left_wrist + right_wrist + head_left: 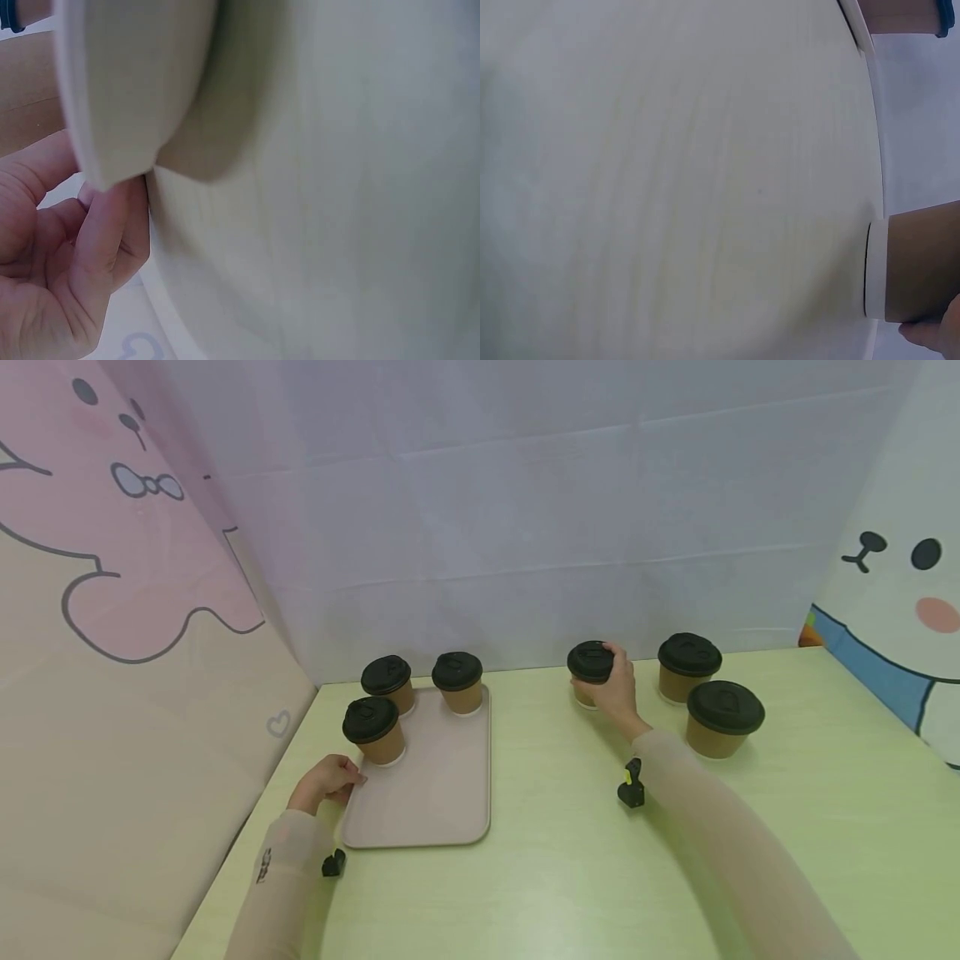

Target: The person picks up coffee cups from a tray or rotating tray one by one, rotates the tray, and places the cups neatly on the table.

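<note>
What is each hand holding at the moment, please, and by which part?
The left hand pinches the tray by its left edge; the right hand grips a lidded cup around its side.

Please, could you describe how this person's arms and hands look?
The left hand and right hand wear no gloves. The left sleeve and right sleeve are pale beige; the left bears a dark marking, too small to read. A small black device shows by each cuff, the right one with a yellow-green patch.
</note>
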`<state>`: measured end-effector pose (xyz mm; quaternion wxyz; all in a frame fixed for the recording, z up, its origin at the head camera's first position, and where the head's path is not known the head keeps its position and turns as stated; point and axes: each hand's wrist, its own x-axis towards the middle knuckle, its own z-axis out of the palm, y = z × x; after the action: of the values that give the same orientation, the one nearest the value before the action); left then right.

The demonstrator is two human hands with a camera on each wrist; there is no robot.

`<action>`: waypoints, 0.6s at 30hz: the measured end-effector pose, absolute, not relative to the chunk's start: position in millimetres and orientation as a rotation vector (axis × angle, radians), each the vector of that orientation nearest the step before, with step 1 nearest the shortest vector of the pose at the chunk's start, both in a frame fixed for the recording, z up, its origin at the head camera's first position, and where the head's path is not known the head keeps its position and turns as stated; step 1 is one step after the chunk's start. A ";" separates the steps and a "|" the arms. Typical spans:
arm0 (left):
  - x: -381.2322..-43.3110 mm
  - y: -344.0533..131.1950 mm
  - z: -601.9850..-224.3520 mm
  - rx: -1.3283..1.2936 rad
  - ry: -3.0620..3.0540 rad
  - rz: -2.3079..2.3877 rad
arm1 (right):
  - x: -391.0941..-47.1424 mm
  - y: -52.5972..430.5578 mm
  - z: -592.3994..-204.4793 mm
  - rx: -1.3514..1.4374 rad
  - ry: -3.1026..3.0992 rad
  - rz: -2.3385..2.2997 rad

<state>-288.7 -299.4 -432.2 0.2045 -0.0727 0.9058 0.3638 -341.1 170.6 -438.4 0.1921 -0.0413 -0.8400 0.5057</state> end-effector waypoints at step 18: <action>-288.7 -298.5 -430.3 -0.215 2.518 1.000 | -340.4 171.4 -438.2 -0.092 -2.374 1.420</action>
<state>-288.7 -298.5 -430.3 0.2101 -0.0775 0.9057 0.3598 -340.4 171.4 -438.2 0.1859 -0.0327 -0.8428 0.5040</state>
